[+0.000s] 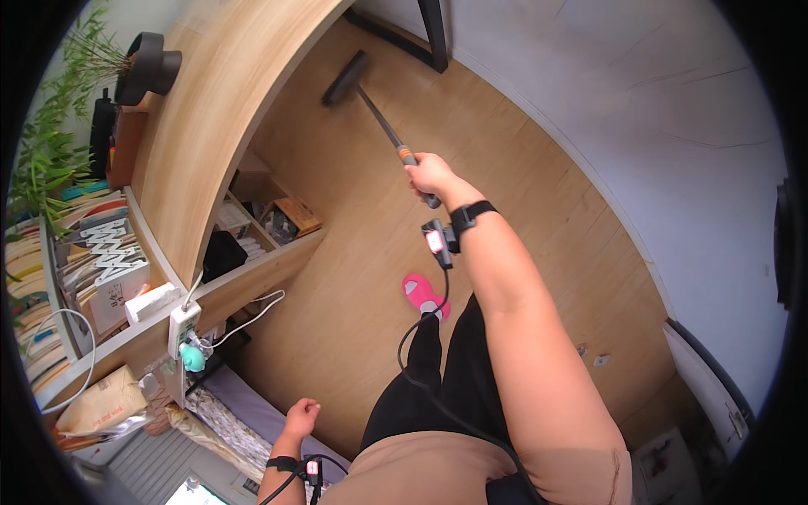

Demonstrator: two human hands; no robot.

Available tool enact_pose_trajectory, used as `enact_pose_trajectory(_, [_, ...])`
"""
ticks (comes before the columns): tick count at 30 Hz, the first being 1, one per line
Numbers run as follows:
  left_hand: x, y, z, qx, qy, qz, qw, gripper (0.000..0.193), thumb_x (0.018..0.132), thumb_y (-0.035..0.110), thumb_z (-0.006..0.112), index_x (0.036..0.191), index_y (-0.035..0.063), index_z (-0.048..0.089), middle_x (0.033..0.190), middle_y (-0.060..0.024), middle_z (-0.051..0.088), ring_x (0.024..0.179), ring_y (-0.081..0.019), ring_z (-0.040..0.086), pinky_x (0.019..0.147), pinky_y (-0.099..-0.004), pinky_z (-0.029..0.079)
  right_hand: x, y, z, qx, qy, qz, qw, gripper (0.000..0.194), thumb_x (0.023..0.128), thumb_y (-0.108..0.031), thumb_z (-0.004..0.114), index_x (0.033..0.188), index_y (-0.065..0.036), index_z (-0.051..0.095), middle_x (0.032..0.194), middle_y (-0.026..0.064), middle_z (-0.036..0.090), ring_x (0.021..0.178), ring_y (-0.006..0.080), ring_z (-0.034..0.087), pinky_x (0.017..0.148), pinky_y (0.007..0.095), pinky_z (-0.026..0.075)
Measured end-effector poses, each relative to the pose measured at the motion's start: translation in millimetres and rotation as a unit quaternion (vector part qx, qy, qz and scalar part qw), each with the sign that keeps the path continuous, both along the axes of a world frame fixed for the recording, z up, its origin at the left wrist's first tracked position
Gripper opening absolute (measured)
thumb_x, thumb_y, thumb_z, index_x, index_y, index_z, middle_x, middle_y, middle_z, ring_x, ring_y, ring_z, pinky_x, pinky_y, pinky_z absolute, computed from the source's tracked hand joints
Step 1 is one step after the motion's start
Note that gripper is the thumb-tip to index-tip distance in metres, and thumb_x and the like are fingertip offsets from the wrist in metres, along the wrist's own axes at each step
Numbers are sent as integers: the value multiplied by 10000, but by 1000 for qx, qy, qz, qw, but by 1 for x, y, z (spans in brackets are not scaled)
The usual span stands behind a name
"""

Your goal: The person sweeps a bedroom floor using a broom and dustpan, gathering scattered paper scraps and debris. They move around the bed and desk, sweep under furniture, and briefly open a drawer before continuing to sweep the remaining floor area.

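Observation:
My right hand is closed around the grey grip of a long-handled broom, just behind an orange-ringed section of the handle. The handle runs away from me to a wide, dark broom head, which rests on the wood floor near the far black metal frame. Low at the left, my left hand hangs beside a bed with its fingers loosely curled; nothing shows in it. Both wrists wear black straps with small cabled devices. A pink slipper is on one foot below.
Left stands a wooden shelf unit with books, a potted plant and a power strip with white cables. A white wall curves along the right. A black metal frame stands ahead. Small bits lie on the floor at right.

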State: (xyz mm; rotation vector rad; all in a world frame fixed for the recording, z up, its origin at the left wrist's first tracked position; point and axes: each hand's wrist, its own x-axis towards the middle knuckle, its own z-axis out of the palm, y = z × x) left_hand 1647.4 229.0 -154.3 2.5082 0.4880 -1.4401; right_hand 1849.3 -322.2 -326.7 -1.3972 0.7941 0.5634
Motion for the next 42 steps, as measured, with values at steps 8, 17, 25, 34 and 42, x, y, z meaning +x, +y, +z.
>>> enact_pose_trajectory(8, [54, -48, -29, -71, -5, -79, 994, 296, 851, 236, 624, 1029, -1, 612, 912, -146, 674, 854, -239, 649, 781, -331, 508, -278, -25, 13, 0, 42, -92, 995, 400, 922, -122, 482, 1321, -134, 457, 621, 10, 537, 439, 115, 487, 400, 279, 409])
enact_pose_trajectory(17, [152, -133, -24, -98, -50, -47, 993, 234, 866, 183, 607, 1013, 1, 609, 824, -79, 651, 728, -155, 624, 675, -296, 504, -528, -34, 144, -51, 243, -91, 964, 225, 917, -164, 497, 1106, -43, 517, 609, 84, 553, 459, 181, 539, 433, 333, 461])
enact_pose_trajectory(25, [214, -197, 6, -252, -113, 424, 862, 502, 915, 409, 537, 1268, 65, 435, 1160, -107, 565, 978, -239, 596, 752, -333, 471, -513, -141, 282, -328, 233, 214, 890, 296, 762, -236, 633, 988, -50, 590, 879, 205, 645, 856, 387, 613, 728, 465, 495])
enact_pose_trajectory(34, [318, -190, -5, -422, -186, 780, 424, 1069, 792, 647, 562, 1477, 105, -56, 1479, -157, 247, 1322, -319, 340, 1056, -449, 299, -214, -276, 352, -470, 282, 444, 709, 307, 695, -272, 745, 990, -234, 668, 920, 23, 680, 898, 261, 644, 752, 406, 518])
enact_pose_trajectory(42, [416, -170, -28, -363, -183, 839, 361, 622, 858, 620, 353, 1304, 188, 399, 1312, -70, 453, 1187, -278, 413, 939, -540, 347, -127, -302, 323, -407, 425, 422, 690, 432, 647, -343, 811, 1047, -235, 688, 999, 9, 685, 943, 223, 644, 787, 376, 525])
